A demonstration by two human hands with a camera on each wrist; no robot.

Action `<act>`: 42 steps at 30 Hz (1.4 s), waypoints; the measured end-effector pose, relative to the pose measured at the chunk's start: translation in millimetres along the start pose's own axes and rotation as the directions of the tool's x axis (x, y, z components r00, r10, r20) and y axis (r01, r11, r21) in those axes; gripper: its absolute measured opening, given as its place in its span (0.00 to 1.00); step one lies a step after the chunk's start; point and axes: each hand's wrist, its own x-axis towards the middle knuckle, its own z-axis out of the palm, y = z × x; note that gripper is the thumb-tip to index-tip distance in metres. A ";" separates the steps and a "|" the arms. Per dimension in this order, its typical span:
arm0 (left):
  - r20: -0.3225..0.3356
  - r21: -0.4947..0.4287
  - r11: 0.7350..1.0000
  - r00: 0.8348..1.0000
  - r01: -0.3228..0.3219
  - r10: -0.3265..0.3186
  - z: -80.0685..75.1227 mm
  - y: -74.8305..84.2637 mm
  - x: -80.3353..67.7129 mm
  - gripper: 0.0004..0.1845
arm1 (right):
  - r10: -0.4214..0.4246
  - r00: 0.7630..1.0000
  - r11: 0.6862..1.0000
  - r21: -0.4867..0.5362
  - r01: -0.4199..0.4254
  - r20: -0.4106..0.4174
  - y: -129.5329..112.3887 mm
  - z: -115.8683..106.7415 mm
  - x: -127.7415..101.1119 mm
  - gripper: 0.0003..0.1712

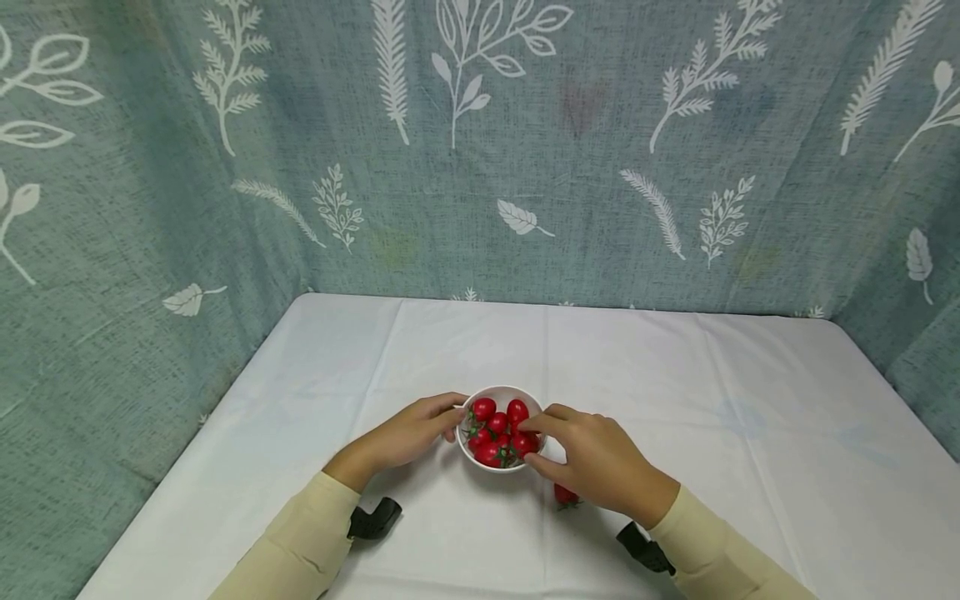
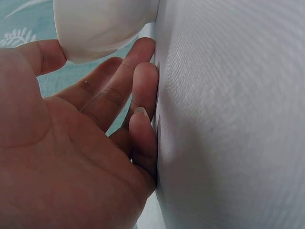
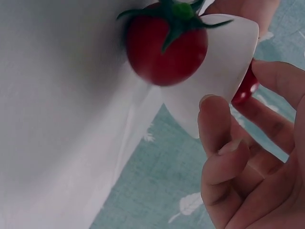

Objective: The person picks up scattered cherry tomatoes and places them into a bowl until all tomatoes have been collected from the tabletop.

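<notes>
A white bowl (image 1: pixel 501 470) full of small red cherry tomatoes (image 1: pixel 497 423), several with green stems, stands on the white cloth. At its left side my left hand (image 1: pixel 408 433) holds it, thumb at the rim (image 2: pixel 71 59) and the other fingers low beside the wall. From the right, my right hand (image 1: pixel 600 454) reaches over the rim and pinches a cherry tomato (image 3: pixel 247 87) at the bowl's edge between thumb and fingers. Another cherry tomato (image 1: pixel 566 495) lies on the cloth under the right hand, its green calyx (image 3: pixel 181 12) showing in the right wrist view.
A white cloth (image 1: pixel 660 383) with fold lines covers the table. Blue-green curtains (image 1: pixel 450 192) with white leaf prints hang behind and at both sides. Black wrist camera mounts (image 1: pixel 375 518) sit below both wrists, close over the cloth.
</notes>
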 end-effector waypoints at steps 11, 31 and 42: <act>-0.007 0.002 1.000 1.000 0.015 -0.015 1.4 -0.8 1.1 0.20 | -0.014 1.000 1.000 -0.011 0.014 -0.009 6.5 -15.4 -13.5 0.19; -0.005 0.011 1.000 1.000 0.013 -0.013 1.2 -1.9 1.6 0.21 | 0.037 0.994 0.999 -0.037 -0.033 0.106 11.5 -13.6 -39.2 0.17; -0.008 0.017 1.000 1.000 0.022 -0.022 1.9 -2.8 1.9 0.21 | 0.055 0.984 0.998 -0.040 -0.049 0.171 13.4 -9.6 -38.4 0.16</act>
